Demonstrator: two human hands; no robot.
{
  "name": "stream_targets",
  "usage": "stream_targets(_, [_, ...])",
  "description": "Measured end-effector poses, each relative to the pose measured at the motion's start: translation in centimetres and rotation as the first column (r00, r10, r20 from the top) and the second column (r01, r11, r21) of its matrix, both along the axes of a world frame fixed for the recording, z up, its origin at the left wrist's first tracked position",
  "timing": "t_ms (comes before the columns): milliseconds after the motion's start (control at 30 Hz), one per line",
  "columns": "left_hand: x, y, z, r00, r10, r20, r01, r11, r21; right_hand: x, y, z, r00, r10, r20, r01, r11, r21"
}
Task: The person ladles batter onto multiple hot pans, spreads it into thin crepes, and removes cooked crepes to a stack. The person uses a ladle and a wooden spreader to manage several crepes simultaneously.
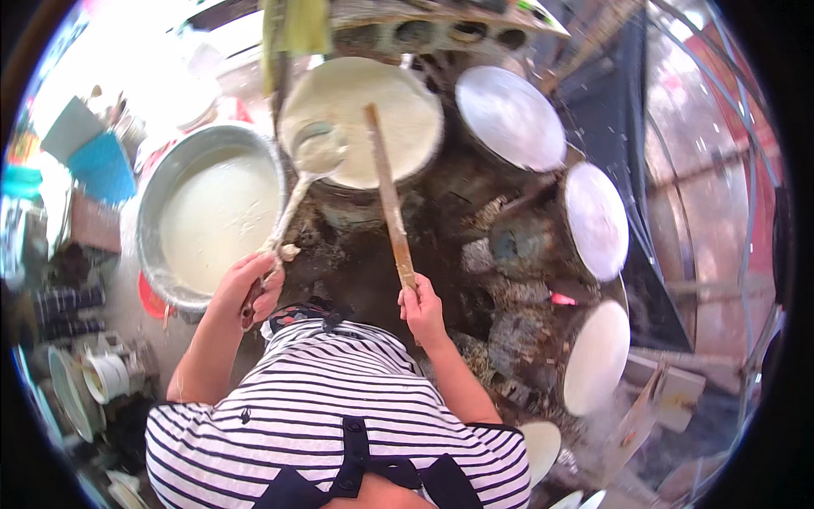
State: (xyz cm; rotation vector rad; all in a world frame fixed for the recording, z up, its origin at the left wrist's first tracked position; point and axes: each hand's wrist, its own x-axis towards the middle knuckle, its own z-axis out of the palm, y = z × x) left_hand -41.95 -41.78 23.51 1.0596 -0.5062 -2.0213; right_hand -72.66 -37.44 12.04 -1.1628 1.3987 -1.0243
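My left hand is closed around the handle of a batter-coated ladle. The ladle's bowl is over the pale batter spread across a round griddle straight ahead; whether it touches the batter I cannot tell. Between the fingers and thumb of my right hand is a long, flat wooden spatula. Its far end reaches over the same griddle, to the right of the ladle. Left of the ladle stands a large metal basin holding creamy batter. A lump of batter sits beside my left hand.
Several more round griddle tops curve along the right, including a pale metal one, another and a cream-coloured one. Steam rises near the lower right. A white pot stands at the lower left. A yellow cloth hangs at the top.
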Motion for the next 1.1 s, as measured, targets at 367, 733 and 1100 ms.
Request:
stream_targets(367, [11.0, -3.6, -17.5, 0.818, 0.54, 0.2, -0.575, 0.784, 0.233, 16.7, -26.1, -4.6, 0.203, 0.5, -0.842, -0.685, 0.687, 0.244])
stream_targets(733, [6.4, -10.7, -22.0, 0.713, 0.687, 0.142, -0.685, 0.639, 0.35, 25.7, -23.7, -4.2, 0.437, 0.879, -0.191, -0.753, 0.474, 0.456])
stream_targets(1100, [7.5, -13.0, -23.1, 0.793, 0.608, 0.039, -0.572, 0.72, 0.392, 7.3, -32.5, -3.3, 0.39, -0.296, -0.872, -0.414, 0.789, -0.453])
